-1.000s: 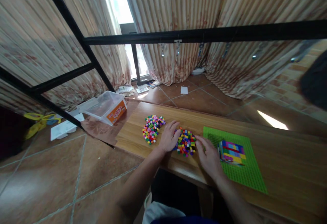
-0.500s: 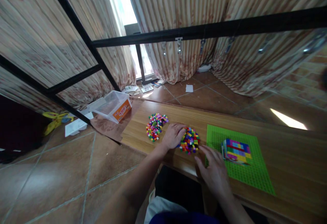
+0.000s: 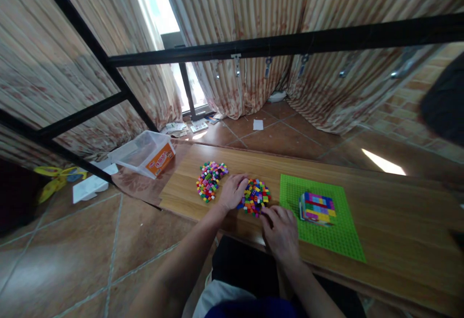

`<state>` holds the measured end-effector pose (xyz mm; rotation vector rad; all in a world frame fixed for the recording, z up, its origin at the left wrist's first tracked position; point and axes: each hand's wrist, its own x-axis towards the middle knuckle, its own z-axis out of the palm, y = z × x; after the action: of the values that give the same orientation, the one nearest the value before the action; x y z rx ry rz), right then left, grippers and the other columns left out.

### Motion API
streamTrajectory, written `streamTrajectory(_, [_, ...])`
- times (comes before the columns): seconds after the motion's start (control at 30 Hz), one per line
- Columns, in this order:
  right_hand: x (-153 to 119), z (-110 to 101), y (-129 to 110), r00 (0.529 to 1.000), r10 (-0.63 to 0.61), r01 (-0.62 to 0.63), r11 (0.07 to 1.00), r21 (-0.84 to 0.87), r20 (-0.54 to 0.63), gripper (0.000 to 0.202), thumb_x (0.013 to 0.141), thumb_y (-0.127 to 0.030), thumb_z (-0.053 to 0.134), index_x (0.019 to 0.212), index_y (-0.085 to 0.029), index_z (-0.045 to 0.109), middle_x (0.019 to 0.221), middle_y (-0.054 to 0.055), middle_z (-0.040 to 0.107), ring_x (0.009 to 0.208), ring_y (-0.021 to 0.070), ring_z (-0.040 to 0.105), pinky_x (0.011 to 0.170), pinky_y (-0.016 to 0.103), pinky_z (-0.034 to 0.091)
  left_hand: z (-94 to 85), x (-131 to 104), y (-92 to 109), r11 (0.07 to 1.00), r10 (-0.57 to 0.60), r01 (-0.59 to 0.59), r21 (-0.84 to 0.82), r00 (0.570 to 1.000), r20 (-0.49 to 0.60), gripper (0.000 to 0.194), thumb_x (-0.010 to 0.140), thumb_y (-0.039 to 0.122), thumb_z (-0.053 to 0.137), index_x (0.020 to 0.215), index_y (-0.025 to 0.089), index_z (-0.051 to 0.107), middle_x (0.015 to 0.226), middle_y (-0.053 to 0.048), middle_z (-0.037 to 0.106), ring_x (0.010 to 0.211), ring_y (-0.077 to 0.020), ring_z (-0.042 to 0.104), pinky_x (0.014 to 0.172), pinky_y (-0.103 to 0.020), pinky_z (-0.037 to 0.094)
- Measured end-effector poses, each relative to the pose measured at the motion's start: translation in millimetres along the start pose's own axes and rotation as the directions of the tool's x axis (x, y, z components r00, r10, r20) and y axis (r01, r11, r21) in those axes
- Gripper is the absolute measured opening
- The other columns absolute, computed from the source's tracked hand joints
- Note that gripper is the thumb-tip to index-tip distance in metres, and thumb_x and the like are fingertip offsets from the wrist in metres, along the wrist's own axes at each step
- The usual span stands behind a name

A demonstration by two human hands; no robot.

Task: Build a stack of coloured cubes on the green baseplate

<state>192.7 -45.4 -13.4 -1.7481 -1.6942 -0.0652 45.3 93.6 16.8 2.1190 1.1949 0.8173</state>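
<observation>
Two piles of small coloured bricks lie on the wooden table (image 3: 391, 211). My left hand (image 3: 232, 191) rests between the left pile (image 3: 209, 180) and the right pile (image 3: 256, 196), its fingers together at the right pile's left edge; whether a brick is under them is hidden. At the right pile's lower right edge, my right hand (image 3: 279, 228) has its thumb and fingertips close together in a pinch, and what they hold is too small to make out. Right of that hand, a block built of multicoloured bricks (image 3: 318, 208) sits on a green studded baseplate (image 3: 340, 240).
A clear plastic box (image 3: 147, 151) with an orange label stands beyond the table's left end. White trays (image 3: 90, 185) and a yellow object (image 3: 50, 182) lie on the tiled floor. Black metal bars (image 3: 275, 46) cross in front of the curtains. A dark shape shows at the upper right.
My right hand has closed from spread fingers to a pinch at the edge of the right pile. My left hand stays beside that pile. The whole view has shifted, moving the scene leftward.
</observation>
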Motion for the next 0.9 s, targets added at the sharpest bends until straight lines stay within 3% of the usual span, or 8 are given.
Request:
streamTrajectory(0.23, [6, 4, -6, 0.998, 0.046, -0.046, 0.999, 0.001, 0.037, 0.019, 0.095, -0.025, 0.049, 0.09, -0.02, 0.067, 0.091, 0.006, 0.066, 0.087, 0.0214, 0.052, 0.078, 0.034, 0.037, -0.3, 1, -3, 1.0, 0.013, -0.014, -0.016, 1.0, -0.027, 0.038, 0.098, 0.038, 0.039, 0.113, 0.018, 0.068, 0.115, -0.008, 0.071, 0.112, -0.0218, 0.062, 0.102, -0.038, 0.047])
streamTrajectory(0.47, [1, -9, -10, 0.992, 0.104, -0.113, 0.986, 0.12, 0.076, 0.02, 0.097, -0.025, 0.045, 0.093, -0.02, 0.064, 0.09, 0.004, 0.068, 0.085, 0.0197, 0.057, 0.078, 0.033, 0.04, -1.3, 2, 0, 1.0, -0.015, 0.014, -0.019, 0.999, -0.035, 0.039, 0.098, 0.039, 0.039, 0.113, 0.018, 0.068, 0.115, -0.008, 0.071, 0.111, -0.0229, 0.063, 0.102, -0.04, 0.047])
streamTrajectory(0.67, [-11, -38, -2, 0.971, 0.237, -0.232, 0.904, 0.358, 0.03, 0.02, 0.096, -0.031, 0.048, 0.096, -0.021, 0.065, 0.093, 0.005, 0.07, 0.089, 0.0175, 0.064, 0.082, 0.031, 0.049, -2.5, 3, 1, 1.0, -0.022, 0.022, -0.01, 0.999, -0.032, 0.039, 0.097, 0.04, 0.039, 0.113, 0.018, 0.068, 0.114, -0.008, 0.072, 0.111, -0.023, 0.063, 0.101, -0.039, 0.047])
streamTrajectory(0.9, [-13, -89, 29, 0.914, 0.397, -0.323, 0.837, 0.442, -0.083, 0.022, 0.088, -0.038, 0.058, 0.098, -0.022, 0.07, 0.102, 0.007, 0.072, 0.094, 0.019, 0.067, 0.084, 0.034, 0.053, -2.7, 4, -2, 1.0, -0.021, 0.021, -0.003, 0.999, -0.028, 0.041, 0.097, 0.043, 0.039, 0.113, 0.018, 0.068, 0.113, -0.008, 0.072, 0.108, -0.023, 0.064, 0.099, -0.039, 0.048])
